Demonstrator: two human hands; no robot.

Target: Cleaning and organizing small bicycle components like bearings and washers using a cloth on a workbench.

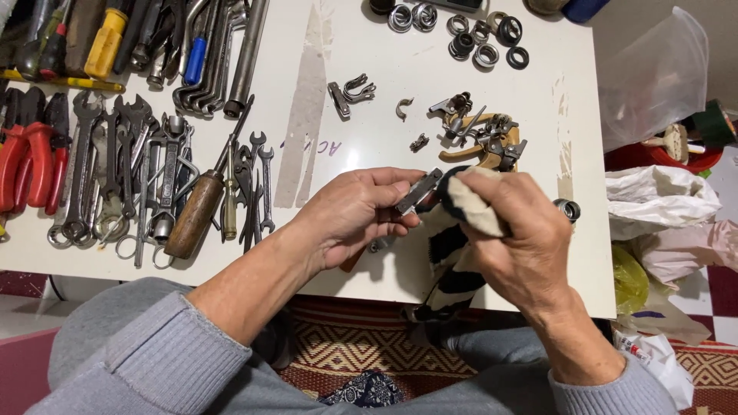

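My left hand (350, 215) pinches a small flat grey metal part (417, 191) over the white table (400, 131). My right hand (519, 230) grips a black-and-cream striped cloth (453, 253) and presses its bunched end against the part. The cloth hangs down past the table's near edge. Just beyond my hands lies a cluster of small metal pieces with a yellow-handled tool (480, 134).
Many wrenches and spanners (115, 169), a wooden-handled screwdriver (196, 211), red-handled pliers (27, 150) and more tools cover the left of the table. Metal rings and bearings (477, 34) lie at the far edge. Plastic bags (657, 196) sit on the floor at right.
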